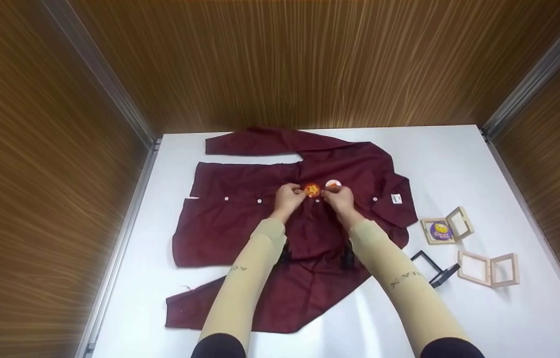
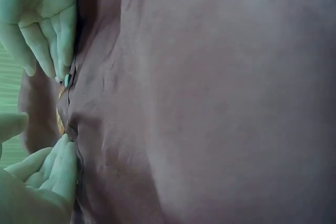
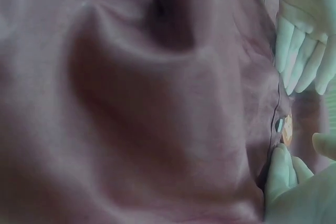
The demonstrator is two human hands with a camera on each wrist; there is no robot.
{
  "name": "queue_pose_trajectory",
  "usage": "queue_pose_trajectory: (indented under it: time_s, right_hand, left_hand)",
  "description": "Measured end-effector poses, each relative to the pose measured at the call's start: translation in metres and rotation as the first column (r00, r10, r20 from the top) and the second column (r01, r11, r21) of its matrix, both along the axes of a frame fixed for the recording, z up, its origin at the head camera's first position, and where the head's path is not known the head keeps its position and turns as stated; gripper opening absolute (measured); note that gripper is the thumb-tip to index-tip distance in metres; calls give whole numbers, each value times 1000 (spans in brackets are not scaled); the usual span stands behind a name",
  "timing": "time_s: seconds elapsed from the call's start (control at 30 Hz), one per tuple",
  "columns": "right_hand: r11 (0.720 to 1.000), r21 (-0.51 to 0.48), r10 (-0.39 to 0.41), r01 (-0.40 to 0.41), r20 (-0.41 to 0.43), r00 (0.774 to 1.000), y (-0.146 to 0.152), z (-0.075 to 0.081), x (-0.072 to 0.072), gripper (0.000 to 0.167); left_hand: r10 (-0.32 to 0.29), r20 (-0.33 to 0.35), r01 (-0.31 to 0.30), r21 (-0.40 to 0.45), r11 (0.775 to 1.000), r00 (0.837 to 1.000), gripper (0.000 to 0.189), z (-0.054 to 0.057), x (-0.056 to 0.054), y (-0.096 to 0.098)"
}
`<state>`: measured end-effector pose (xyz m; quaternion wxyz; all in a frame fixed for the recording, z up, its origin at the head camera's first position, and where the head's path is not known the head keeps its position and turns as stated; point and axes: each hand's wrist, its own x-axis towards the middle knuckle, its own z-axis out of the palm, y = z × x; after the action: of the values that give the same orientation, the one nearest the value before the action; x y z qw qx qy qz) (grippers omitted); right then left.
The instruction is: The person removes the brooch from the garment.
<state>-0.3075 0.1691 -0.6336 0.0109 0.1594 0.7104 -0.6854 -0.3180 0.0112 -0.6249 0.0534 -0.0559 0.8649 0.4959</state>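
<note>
Head view: we are seeing a maroon shirt (image 1: 230, 233) lying spread on the white surface (image 1: 135, 308). The left hand (image 1: 288, 200) is touching the left edge of an orange badge (image 1: 312, 189), fingers nearly straight, thumb apart, gripping nothing. The right hand (image 1: 341, 201) is reaching just beside its right edge with likewise straight, loose fingers, a white-and-orange badge (image 1: 333, 183) lying just beyond them. Farther right, we are finding a black frame (image 1: 442, 277), a wooden frame (image 1: 426, 232) carrying a purple badge (image 1: 440, 231), and a second wooden frame (image 1: 490, 272).
</note>
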Motion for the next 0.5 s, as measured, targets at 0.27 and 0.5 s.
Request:
queue_pose_trajectory:
  time_s: [0.27,0.5]
  right_hand:
    - [995,89,41,-45,47,998,-1,3,-1,31]
    - [982,170,67,-76,60,996,-3,6,0,34]
  left_hand:
    - [-66,38,67,-47,997,997,35,-4,-5,6]
    - [-47,-24,45,-87,995,999,24,-8,-6,8]
